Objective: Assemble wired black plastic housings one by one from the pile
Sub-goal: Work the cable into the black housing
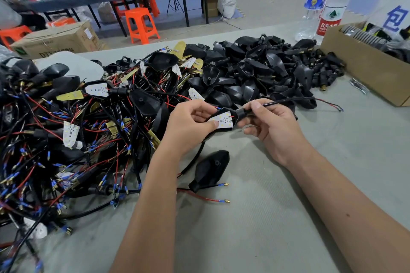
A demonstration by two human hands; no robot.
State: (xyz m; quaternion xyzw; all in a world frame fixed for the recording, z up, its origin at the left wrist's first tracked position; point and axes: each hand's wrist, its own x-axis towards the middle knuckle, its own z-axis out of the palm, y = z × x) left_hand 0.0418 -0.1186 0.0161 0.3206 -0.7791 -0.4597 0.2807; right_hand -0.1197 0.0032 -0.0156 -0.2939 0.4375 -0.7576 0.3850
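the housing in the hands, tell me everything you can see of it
The held housing is a black, plastic-looking, pointed shell lying open side up, with a white LED board seated in it, dotted with yellow chips. A black stem on its right end carries a black cable that trails right to red and black leads. The left hand pinches its left edge, thumb on the board; the right hand grips the stem. It is held above the grey table.
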